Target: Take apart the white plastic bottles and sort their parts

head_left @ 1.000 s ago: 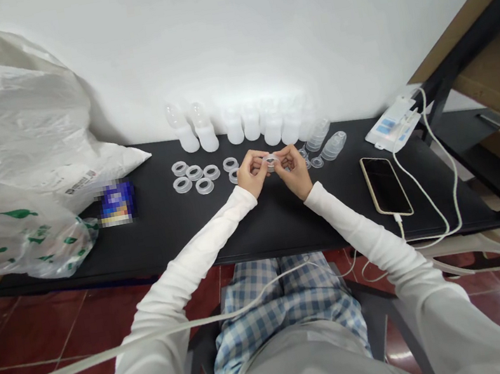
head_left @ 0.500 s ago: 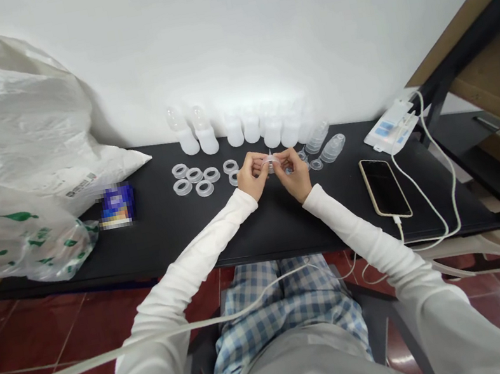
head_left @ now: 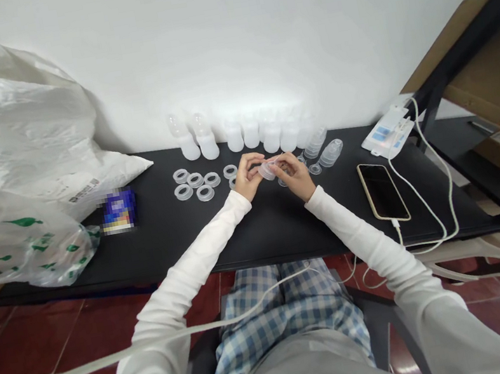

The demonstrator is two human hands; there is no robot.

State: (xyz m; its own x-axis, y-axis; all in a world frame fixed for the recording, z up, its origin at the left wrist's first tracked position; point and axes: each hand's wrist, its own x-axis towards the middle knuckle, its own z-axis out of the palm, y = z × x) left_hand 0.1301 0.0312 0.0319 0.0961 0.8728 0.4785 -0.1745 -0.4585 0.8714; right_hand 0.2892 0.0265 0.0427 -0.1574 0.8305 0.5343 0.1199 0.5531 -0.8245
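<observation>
- Clear plastic piece (head_left: pixel 270 168): small, round, translucent; finer detail is too small to tell.
- It is tilted and held just above the dark surface (head_left: pixel 258 231), pinched between the left hand (head_left: pixel 248 177) at its 9 o'clock and the right hand (head_left: pixel 295 174) at its 3 o'clock.

No legible text on bag label (head_left: pixel 81 192) or packet (head_left: pixel 119 211)

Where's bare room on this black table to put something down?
Bare tabletop: between the blue packet and the white left sleeve, and between the white right sleeve and the gold-edged phone. Crowded: the back edge, with white plastic bottles, clear plastic rings, and the left hand and right hand pinching a clear part; plastic bags cover the left end.
</observation>
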